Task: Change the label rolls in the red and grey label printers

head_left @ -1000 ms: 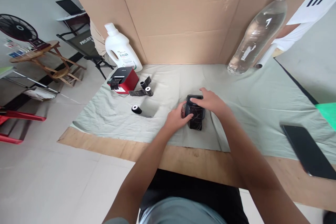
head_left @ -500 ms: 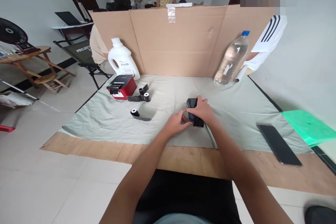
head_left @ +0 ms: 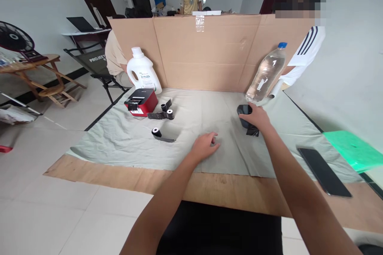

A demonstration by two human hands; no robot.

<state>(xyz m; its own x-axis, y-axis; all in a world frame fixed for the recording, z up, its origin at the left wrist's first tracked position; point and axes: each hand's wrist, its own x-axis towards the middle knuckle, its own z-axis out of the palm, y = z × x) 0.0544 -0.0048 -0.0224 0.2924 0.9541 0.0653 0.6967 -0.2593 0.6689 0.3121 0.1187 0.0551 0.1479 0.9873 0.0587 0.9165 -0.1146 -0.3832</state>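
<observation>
The right hand [head_left: 259, 118] grasps the black device [head_left: 243, 110], fingers over its top and side, on the right half of the cloth [head_left: 206, 113]; a dark patterned strip [head_left: 253, 131] shows at the device's near end. Whether the device rests on the cloth or is slightly raised, I cannot tell. The left hand [head_left: 205, 146] is empty, its fingers loosely bent, low over the middle of the cloth near the front edge of the surface [head_left: 223, 183].

Just beyond the device, a large clear bottle [head_left: 265, 75] with a blue cap leans to the right and blocks the way farther back; a white tube [head_left: 277, 89] lies beside it. A cardboard screen [head_left: 203, 55] closes the far side. On the far left, a white jug [head_left: 144, 75] stands behind a red and black box [head_left: 141, 102].

Right of that box lie two dark rolls, a small one [head_left: 164, 107] and one with a white core [head_left: 170, 114]. Nearer, another roll [head_left: 156, 132] trails a strip to the right. A phone [head_left: 324, 172] lies at the near right, with a green sheet [head_left: 353, 149] beyond it.
</observation>
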